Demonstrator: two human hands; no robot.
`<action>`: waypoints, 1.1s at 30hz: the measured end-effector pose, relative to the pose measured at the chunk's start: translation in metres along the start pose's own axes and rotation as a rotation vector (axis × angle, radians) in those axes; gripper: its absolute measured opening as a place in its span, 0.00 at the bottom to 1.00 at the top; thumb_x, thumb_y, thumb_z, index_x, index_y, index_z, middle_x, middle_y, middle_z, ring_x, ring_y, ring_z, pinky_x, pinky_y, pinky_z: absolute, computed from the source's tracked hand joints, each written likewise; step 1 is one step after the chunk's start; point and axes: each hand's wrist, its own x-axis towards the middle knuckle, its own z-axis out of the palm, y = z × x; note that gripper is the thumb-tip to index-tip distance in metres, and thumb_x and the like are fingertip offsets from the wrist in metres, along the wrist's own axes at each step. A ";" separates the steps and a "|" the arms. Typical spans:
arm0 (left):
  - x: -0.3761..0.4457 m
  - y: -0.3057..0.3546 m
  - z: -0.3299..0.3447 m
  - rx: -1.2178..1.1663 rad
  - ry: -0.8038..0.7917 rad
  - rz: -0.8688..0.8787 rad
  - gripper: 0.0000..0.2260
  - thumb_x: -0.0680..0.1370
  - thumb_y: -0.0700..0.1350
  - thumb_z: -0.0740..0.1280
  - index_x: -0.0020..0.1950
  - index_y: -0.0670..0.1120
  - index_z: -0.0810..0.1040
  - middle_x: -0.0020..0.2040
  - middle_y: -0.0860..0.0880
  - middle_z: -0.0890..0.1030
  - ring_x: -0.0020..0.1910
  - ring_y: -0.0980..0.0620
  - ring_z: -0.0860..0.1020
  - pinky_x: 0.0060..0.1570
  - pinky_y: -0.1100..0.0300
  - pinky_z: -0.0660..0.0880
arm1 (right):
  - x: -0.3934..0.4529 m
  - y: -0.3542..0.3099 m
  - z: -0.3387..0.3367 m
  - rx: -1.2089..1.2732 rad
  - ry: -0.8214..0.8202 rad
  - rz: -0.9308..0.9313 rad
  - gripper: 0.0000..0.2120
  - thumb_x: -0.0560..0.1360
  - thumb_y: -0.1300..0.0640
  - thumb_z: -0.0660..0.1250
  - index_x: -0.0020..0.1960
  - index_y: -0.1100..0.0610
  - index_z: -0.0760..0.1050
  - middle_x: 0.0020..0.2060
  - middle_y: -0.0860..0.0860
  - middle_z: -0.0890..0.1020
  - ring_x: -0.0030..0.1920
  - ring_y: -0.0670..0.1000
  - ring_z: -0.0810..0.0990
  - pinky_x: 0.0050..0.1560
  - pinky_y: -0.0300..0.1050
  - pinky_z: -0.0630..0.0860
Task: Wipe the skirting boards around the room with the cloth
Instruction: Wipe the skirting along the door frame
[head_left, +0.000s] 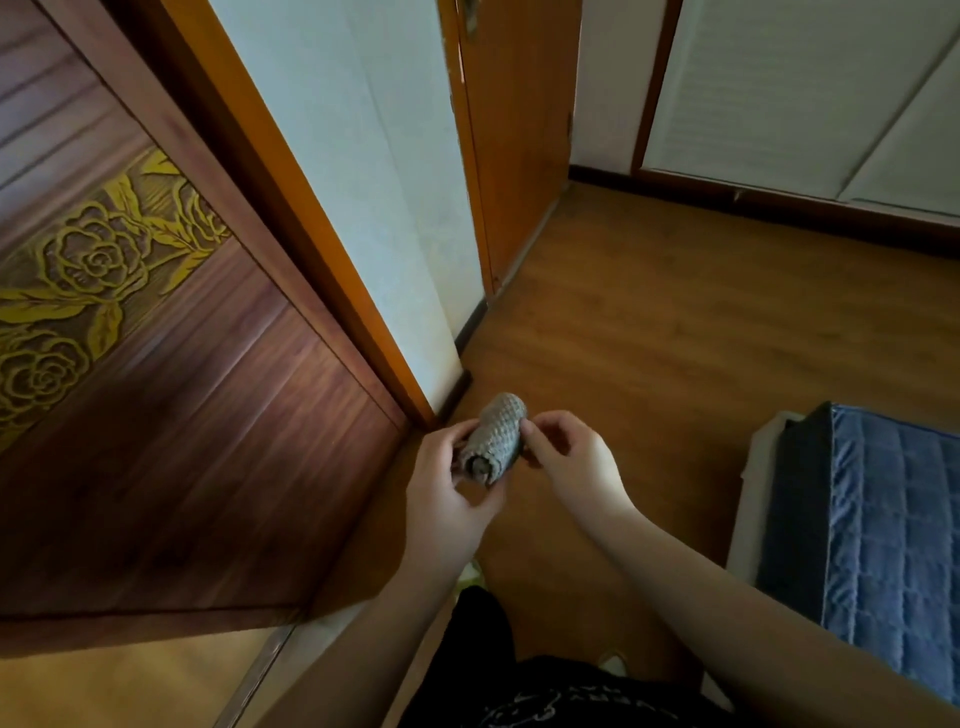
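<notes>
Both the left hand (447, 478) and the right hand (569, 457) grip the rolled grey cloth (493, 441) above the floor (675, 322), near the dark skirting board (465, 332) by the wall, so wiping seems not yet begun.

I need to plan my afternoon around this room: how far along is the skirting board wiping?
Nothing shows as wiped yet. In hand: the grey cloth is rolled up, held above the floor between the left hand and right hand, touching no board. Left: the dark skirting board under the white wall and the far skirting board by the closet, apparently the whole round.
</notes>
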 end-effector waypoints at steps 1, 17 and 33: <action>0.008 -0.004 0.001 0.032 0.001 0.042 0.26 0.69 0.45 0.78 0.65 0.46 0.75 0.60 0.53 0.77 0.62 0.58 0.76 0.58 0.66 0.76 | 0.006 -0.002 0.007 0.048 -0.037 0.051 0.10 0.79 0.45 0.66 0.54 0.51 0.78 0.46 0.47 0.84 0.48 0.47 0.83 0.48 0.40 0.81; 0.197 -0.128 -0.063 0.098 -0.428 0.395 0.15 0.81 0.47 0.66 0.67 0.46 0.75 0.66 0.52 0.75 0.67 0.61 0.71 0.65 0.66 0.72 | 0.146 -0.030 0.100 0.769 0.196 0.427 0.24 0.74 0.50 0.73 0.66 0.58 0.74 0.56 0.57 0.83 0.53 0.54 0.83 0.47 0.46 0.81; 0.375 -0.201 0.011 0.646 -0.688 0.327 0.16 0.80 0.45 0.67 0.67 0.45 0.75 0.65 0.47 0.78 0.63 0.47 0.77 0.63 0.55 0.73 | 0.274 0.006 0.027 0.264 0.267 0.267 0.19 0.74 0.53 0.74 0.63 0.48 0.74 0.52 0.46 0.81 0.50 0.45 0.81 0.43 0.35 0.76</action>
